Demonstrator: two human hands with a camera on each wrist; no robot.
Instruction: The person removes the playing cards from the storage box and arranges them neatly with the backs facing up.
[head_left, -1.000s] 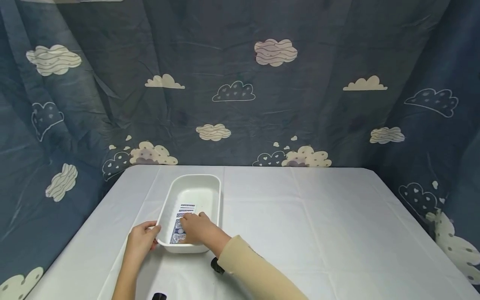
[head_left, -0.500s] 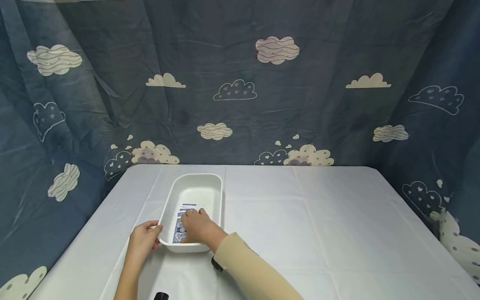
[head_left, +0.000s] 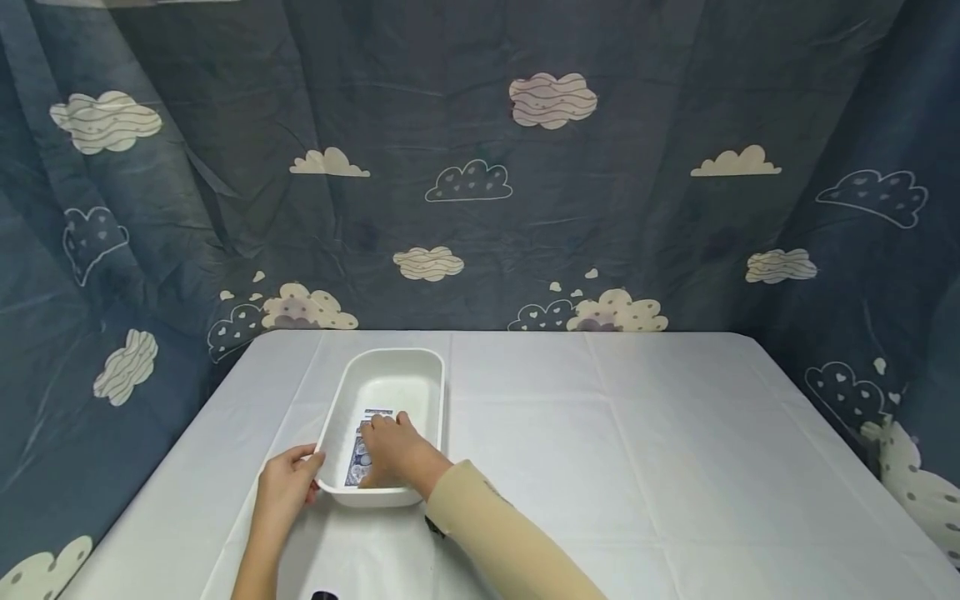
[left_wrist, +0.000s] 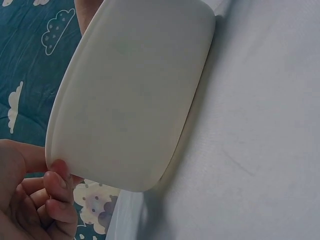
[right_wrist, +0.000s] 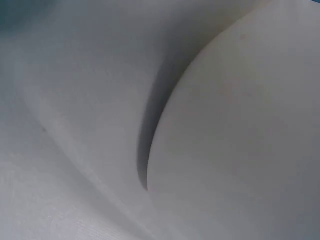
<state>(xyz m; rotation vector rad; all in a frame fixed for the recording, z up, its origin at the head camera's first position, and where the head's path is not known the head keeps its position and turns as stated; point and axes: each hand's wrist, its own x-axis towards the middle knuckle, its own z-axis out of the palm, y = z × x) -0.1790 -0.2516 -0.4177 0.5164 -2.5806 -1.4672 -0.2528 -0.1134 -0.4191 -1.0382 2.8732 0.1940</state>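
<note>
A white rectangular tray point(head_left: 402, 367) with rounded corners sits at the left of the table. My left hand point(head_left: 283, 479) pinches its near left rim between thumb and fingers; the left wrist view also has this hand point(left_wrist: 35, 190) at a corner of the tray point(left_wrist: 125, 100). Inside the tray lies a flat blue-and-white printed piece point(head_left: 358, 458), like a card or packet. Over its right side reaches my right hand point(head_left: 397, 454), fingers bent downward, covering part of the print. I cannot tell whether those fingers grip it. Only the tray's outer wall point(right_wrist: 240, 140) shows in the right wrist view.
A white cloth covers the table point(head_left: 600, 442), stretching far to the right of the tray. Dark blue curtains point(head_left: 480, 225) with cloud prints stand behind and at both sides. A black wrist device point(head_left: 433, 527) shows below the right sleeve point(head_left: 502, 533).
My right hand has shifted slightly over the printed piece and hides more of it. My left hand keeps its hold on the tray rim.
</note>
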